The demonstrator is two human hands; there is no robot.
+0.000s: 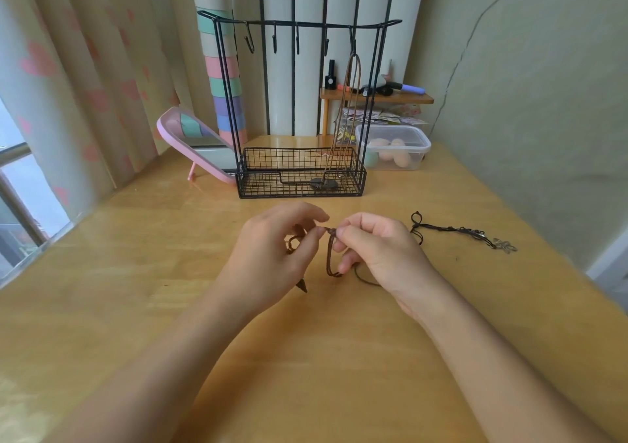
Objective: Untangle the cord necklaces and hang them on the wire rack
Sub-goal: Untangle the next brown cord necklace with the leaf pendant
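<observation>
Left hand (272, 252) and right hand (377, 249) each pinched the brown cord necklace (330, 255), held just over the table (170, 238) in front of the wire rack (258, 184). My judgement: slacken the tangle, feed the loop through, never tug. No legible writing or brand noted.

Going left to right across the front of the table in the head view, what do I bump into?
You meet the left hand, the brown cord necklace, the right hand, then the black cord necklace.
</observation>
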